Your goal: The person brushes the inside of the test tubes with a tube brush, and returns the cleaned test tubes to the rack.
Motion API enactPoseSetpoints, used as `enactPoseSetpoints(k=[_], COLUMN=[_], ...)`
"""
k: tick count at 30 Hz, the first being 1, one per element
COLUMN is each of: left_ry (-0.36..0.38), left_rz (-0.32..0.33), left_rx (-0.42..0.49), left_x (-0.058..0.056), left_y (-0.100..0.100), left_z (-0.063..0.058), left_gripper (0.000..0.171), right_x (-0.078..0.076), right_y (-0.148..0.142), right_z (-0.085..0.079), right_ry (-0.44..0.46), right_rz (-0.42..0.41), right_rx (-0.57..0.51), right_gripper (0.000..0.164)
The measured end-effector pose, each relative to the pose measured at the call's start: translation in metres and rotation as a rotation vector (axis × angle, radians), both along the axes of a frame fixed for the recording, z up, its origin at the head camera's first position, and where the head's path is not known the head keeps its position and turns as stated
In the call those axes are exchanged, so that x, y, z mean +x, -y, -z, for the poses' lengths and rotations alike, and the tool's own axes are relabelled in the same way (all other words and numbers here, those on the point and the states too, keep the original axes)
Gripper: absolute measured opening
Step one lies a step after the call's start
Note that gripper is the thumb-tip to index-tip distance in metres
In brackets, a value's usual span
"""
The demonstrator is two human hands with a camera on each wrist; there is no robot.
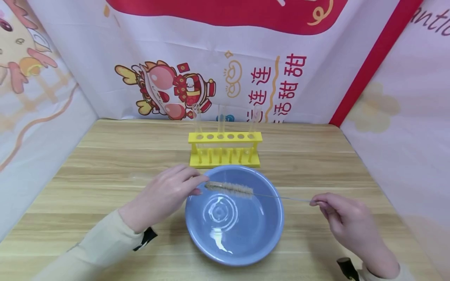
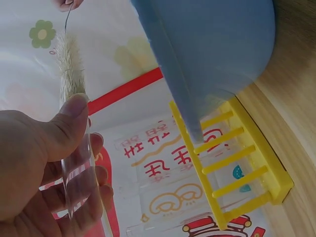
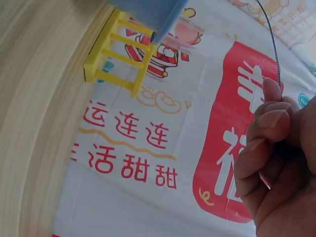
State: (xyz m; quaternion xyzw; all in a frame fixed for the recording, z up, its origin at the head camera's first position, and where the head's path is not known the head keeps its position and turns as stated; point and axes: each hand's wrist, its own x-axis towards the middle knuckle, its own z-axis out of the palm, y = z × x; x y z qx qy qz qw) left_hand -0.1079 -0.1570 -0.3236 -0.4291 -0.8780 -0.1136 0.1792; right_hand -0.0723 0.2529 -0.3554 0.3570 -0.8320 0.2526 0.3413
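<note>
My left hand [image 1: 172, 186] grips a clear glass test tube [image 2: 83, 173] above the left rim of a blue basin [image 1: 280, 222]. In the left wrist view, the thumb lies along one side of the tube and the fingers wrap the other. A pale bristle test tube brush [image 1: 239, 189] has its tip inside the tube's mouth, while most of its bristles are outside. Off to the basin's right, my right hand [image 1: 346, 216] pinches the end of the brush's thin twisted-wire handle [image 1: 295, 199]. The wire stretches nearly level across the basin's right rim.
Behind the basin stands a yellow test tube rack [image 1: 225, 137]. Several holes line its top, and clear test tubes [image 1: 221, 119] stand upright in it. A printed white and red cloth [image 1: 197, 43] hangs behind the wooden table [image 1: 140, 144].
</note>
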Motion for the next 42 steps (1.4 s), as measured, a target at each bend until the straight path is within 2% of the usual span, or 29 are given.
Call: enactPoseSetpoints(k=[5,14,26,35,39,42], left_ry=[-0.02,-0.011,-0.053,-0.055,-0.062,-0.069], left_rz=[0.005,0.013,0.036,0.031,0.034,0.06], left_rx=[0.005,0.012,0.016,0.022,0.011,0.008], left_x=[0.001,0.001,0.001,0.003,0.005,0.006], left_y=[-0.004,-0.01,-0.017,-0.022,-0.025,-0.029], left_z=[-0.002,-0.004,-0.006,-0.01,-0.012,-0.014], left_gripper=[0.044,0.038,0.032,0.034,0.037,0.036], right_x=[0.0,-0.003,-0.003,-0.005,-0.004,-0.004], right_y=[0.009,0.02,0.028,0.037,0.041,0.046], right_z=[0.0,0.005,0.0,-0.005,-0.006,-0.007], right_ry=[-0.004,-0.011,0.091,0.047,0.076,0.104], right_rz=[-0.027,-0.063,-0.057,-0.07,-0.077,-0.095], right_rx=[-0.011,-0.025,0.032,0.026,0.034,0.05], right_gripper=[0.039,0.039,0.036,0.037,0.035,0.031])
